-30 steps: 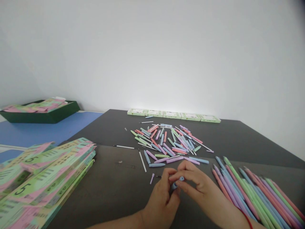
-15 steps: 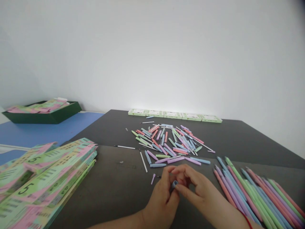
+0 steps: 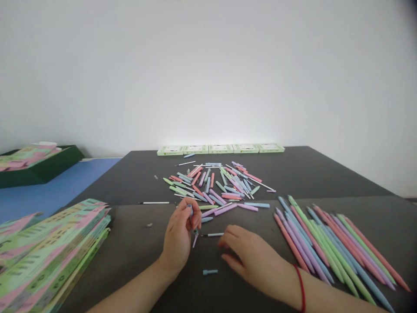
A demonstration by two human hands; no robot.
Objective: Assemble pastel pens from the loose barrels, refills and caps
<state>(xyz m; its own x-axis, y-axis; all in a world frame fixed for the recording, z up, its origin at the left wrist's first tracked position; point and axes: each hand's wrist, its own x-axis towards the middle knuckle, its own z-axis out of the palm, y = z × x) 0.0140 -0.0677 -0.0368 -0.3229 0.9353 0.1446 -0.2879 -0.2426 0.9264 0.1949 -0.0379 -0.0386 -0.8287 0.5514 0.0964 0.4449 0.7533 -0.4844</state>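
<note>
My left hand (image 3: 182,234) is closed around a light blue pen barrel (image 3: 190,210); its round end shows between thumb and fingers, the rest is hidden. A small purple pen plug (image 3: 195,240) lies on the table just beside that hand. My right hand (image 3: 250,256) hovers low over the table, fingers bent and thumb apart, with nothing seen in it. By its fingertips lies a white pen refill (image 3: 213,234) with a dark tip; whether they touch I cannot tell. A small blue pen plug (image 3: 210,272) rests on the dark table (image 3: 130,261) between my forearms.
Ahead lies a loose pile of pen parts (image 3: 224,187) and refills. Several pastel pens (image 3: 325,248) lie in rows at right. Printed cartons (image 3: 65,248) are stacked at left, near a dark green tray (image 3: 48,167). Light green boxes (image 3: 220,149) line the back edge.
My hands have parted: the left moved left and up with the blue barrel, the right stayed lower right. A small blue plug now lies on the table. The view shifted right.
</note>
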